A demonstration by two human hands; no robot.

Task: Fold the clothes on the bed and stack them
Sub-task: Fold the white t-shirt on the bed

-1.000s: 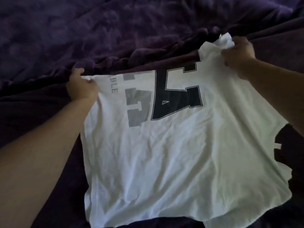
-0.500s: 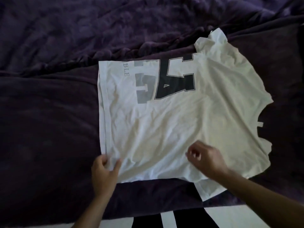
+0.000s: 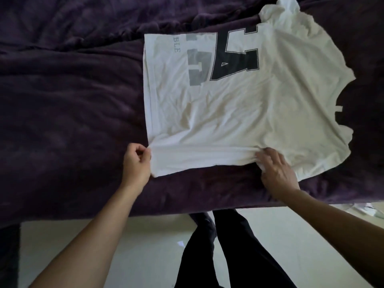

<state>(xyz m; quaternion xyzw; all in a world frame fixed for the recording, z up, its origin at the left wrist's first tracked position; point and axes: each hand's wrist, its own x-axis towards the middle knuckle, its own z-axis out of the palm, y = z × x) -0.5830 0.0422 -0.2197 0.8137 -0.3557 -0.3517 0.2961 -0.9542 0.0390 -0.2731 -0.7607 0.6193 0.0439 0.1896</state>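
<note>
**White shirt lying flat on the purple bed, both hands gripping its near edge**

A white cotton T-shirt with big dark block letters (image 3: 239,113) is lying spread out on a bed draped in a dark purple plush blanket (image 3: 72,100), towards the right of the bed and close to its near edge. The blanket is bunching into soft ridges along the far side. The left hand (image 3: 136,163) is pinching the shirt's near left corner. The right hand (image 3: 277,171), well apart from it, is clutching a gathered fold of the same edge with curled fingers. A raised crease of cloth is running between the two hands. Below the bed's edge, a pale smooth floor (image 3: 124,246) is showing, with the person's legs in black trousers (image 3: 228,256) standing on it.
</note>
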